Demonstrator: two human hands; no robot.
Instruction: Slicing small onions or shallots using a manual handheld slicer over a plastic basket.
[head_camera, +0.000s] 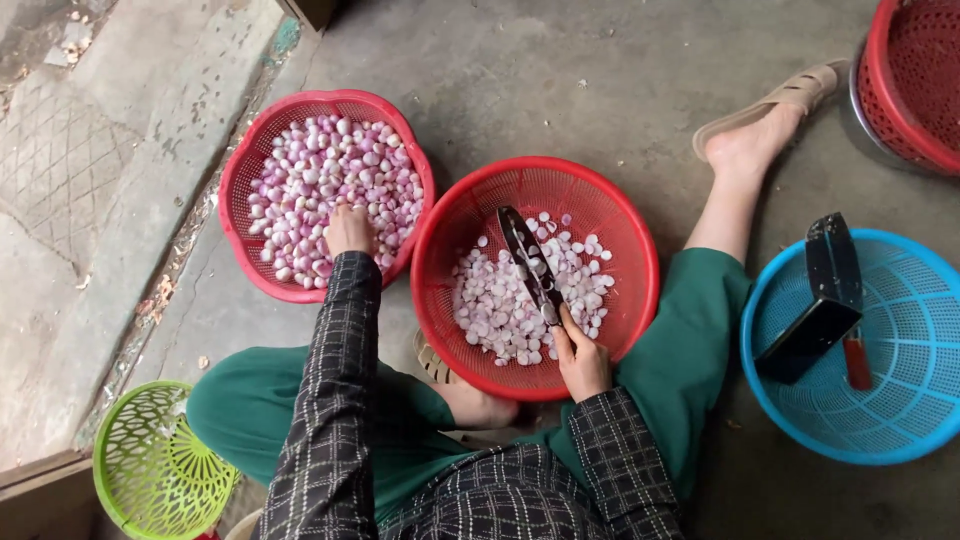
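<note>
While the left hand (348, 230) digs into glossy shallots (330, 180), the right hand (580, 362) grips a knife (530, 262).

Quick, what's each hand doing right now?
Left hand: fingers buried in the shallots of the left red basket; grip cannot be told.
Right hand: closed on a knife.

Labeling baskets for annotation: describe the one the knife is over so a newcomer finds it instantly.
Start from the person's green-trousered lap; the round red basket right in front holds peeled pale shallot pieces. The right hand holds a dark knife over it. Unlike the fuller red basket the left hand reaches into, it is only part filled.
</note>
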